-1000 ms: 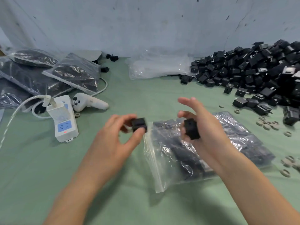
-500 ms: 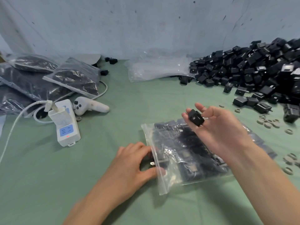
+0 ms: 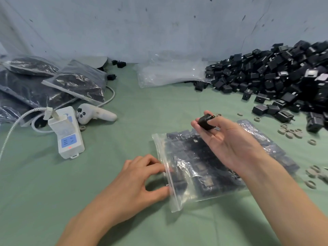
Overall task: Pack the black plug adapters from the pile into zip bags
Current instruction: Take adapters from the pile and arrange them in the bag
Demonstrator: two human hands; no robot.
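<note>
A clear zip bag (image 3: 204, 167) part full of black plug adapters lies flat on the green cloth, its open zip edge facing left. My left hand (image 3: 134, 185) is at that edge, with thumb and curled fingers pinching the bag's mouth and one fingertip showing through the plastic. Above the bag's far end, my right hand (image 3: 230, 144) is palm up and pinches one black adapter (image 3: 204, 121) between thumb and fingers, with the metal prongs pointing right. The big pile of black adapters (image 3: 276, 80) fills the far right against the wall.
Filled zip bags (image 3: 76, 84) are stacked at the far left. A white plug-in device (image 3: 69, 135) with a cable and a white controller (image 3: 94, 114) lie left of centre. Empty clear bags (image 3: 168, 73) lie by the wall. Several grey rings (image 3: 291, 134) are scattered at right.
My left hand came down with its adapter to the bag's mouth, and that adapter is no longer in view. My right hand turned palm up, still holding its adapter.
</note>
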